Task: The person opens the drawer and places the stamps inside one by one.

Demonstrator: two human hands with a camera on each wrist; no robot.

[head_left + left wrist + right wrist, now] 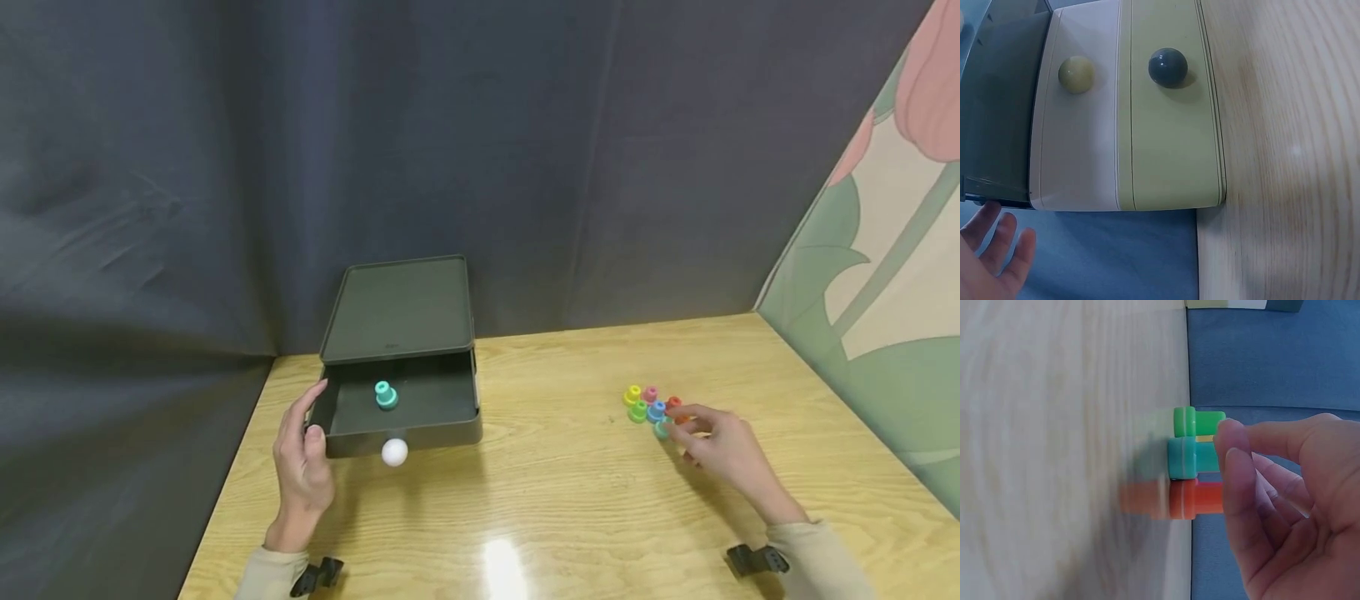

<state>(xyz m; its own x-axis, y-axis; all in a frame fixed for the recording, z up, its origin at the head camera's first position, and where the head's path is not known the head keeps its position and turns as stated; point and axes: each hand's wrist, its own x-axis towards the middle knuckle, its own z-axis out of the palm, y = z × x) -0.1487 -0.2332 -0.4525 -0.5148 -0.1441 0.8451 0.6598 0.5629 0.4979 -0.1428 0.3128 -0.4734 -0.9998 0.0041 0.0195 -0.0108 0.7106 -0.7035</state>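
The drawer box (406, 305) stands on the worktop (555, 467) with its top drawer (442, 435) pulled out. One teal peg (386, 396) sits upright inside this drawer. The left hand (303, 467) is positioned at the drawer's left side, fingers extended and relaxed. The right hand (723, 450) is at the peg cluster on the worktop, thumb and index finger at the second teal peg (1183, 458); whether they pinch it cannot be determined. The green peg (1185, 422) and orange peg (1184, 499) stand on either side.
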